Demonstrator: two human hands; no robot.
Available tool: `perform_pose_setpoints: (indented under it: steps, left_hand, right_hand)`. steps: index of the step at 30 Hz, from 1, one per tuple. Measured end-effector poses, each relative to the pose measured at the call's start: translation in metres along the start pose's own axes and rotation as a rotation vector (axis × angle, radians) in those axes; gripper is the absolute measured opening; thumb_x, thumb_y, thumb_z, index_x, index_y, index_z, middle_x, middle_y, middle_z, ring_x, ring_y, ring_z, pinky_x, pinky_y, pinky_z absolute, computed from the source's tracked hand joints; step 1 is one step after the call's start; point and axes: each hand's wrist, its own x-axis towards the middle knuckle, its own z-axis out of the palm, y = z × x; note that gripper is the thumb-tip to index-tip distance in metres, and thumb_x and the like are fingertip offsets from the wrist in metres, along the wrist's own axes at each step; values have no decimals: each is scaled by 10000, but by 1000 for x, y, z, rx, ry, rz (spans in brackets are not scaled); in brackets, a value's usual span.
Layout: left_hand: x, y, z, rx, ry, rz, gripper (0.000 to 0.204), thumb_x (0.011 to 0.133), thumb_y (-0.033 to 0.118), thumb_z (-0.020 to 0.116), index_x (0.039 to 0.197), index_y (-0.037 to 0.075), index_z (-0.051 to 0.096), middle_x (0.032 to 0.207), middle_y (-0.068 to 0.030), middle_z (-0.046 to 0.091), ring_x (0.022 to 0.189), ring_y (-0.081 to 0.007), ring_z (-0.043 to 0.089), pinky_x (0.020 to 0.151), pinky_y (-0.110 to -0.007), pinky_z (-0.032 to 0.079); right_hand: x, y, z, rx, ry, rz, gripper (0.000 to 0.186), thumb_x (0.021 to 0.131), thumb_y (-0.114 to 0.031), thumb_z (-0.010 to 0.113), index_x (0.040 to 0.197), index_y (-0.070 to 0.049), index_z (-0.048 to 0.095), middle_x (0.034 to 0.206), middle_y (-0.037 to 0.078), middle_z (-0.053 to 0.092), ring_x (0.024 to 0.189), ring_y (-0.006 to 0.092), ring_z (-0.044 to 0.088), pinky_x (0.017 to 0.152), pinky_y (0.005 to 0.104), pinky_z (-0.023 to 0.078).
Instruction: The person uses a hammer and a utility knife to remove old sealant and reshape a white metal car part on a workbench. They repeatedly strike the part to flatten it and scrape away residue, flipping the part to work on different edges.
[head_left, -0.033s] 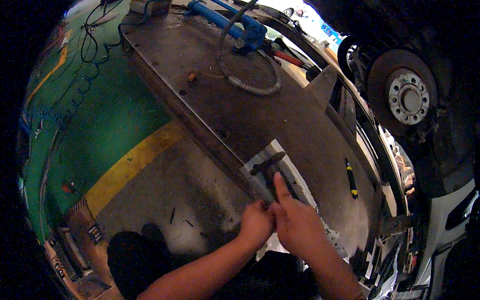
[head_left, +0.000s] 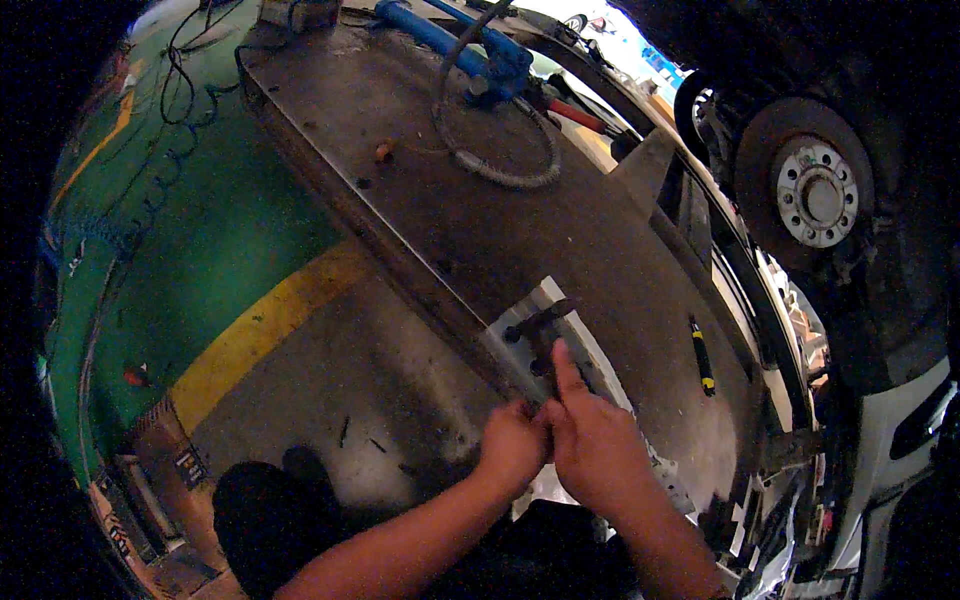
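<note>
A pale metal panel (head_left: 594, 352) lies at the edge of the dark metal bench (head_left: 470, 230), below the middle of the view. My left hand (head_left: 512, 447) is closed at the panel's near left edge, seemingly pinching it; its fingertips are partly hidden. Beside it, touching, my right hand (head_left: 597, 445) is wrapped round a dark hammer (head_left: 547, 320), index finger stretched along the handle. The hammer's head is over the panel's far end, with dark round spots in the panel next to it. Whether the head touches the panel I cannot tell.
On the bench lie a yellow-and-black utility knife (head_left: 703, 358), a blue hydraulic tool (head_left: 500, 68) with a looped hose (head_left: 505, 180), and a small orange piece (head_left: 384, 152). A raised car's brake disc (head_left: 812, 185) stands at right. Coiled cables (head_left: 175, 160) hang over the green floor.
The hammer head has shifted slightly to the right, uncovering dark spots in the panel. Both hands stay nearly in place.
</note>
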Motion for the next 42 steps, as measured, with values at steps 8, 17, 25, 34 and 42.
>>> perform_pose_setpoints:
  steps: [8, 17, 25, 34, 42]
  left_hand:
    - [-8, 24, -6, -3, -33, -64, 302, 882, 224, 652, 806, -66, 617, 731, -205, 666, 628, -286, 666, 575, -411, 531]
    - [-7, 13, 1, -37, -16, -25, 335, 902, 261, 655, 850, -70, 626, 733, -191, 661, 583, -249, 658, 479, -360, 531]
    - [-7, 17, 2, -41, -51, -14, 341, 913, 263, 651, 849, -70, 615, 705, -170, 660, 568, -228, 653, 487, -344, 520]
    - [-9, 20, 3, -24, -14, -13, 341, 911, 268, 655, 837, -64, 626, 697, -164, 662, 570, -219, 648, 526, -352, 512]
    - [-7, 19, 4, 25, -9, -7, 345, 906, 276, 662, 824, -57, 628, 693, -165, 659, 555, -215, 642, 524, -359, 516]
  right_hand:
    - [1, 2, -2, 8, -16, 63, 658, 944, -149, 503, 1517, -76, 189, 1012, 300, 631, 848, 469, 624, 779, 507, 501]
    - [-12, 9, 1, 23, 57, 60, 629, 942, -147, 511, 1507, -86, 243, 924, 271, 652, 849, 473, 630, 755, 488, 512]
    - [-26, 23, 15, 46, 50, 90, 660, 932, -125, 518, 1515, -82, 212, 915, 273, 655, 853, 485, 627, 761, 509, 507]
    - [-28, 25, 15, 24, 44, 80, 675, 938, -140, 517, 1519, -66, 181, 865, 262, 654, 812, 471, 632, 738, 494, 513]
    - [-26, 24, 22, -32, 50, 122, 676, 934, -113, 511, 1521, -79, 177, 861, 244, 655, 792, 461, 634, 732, 486, 514]
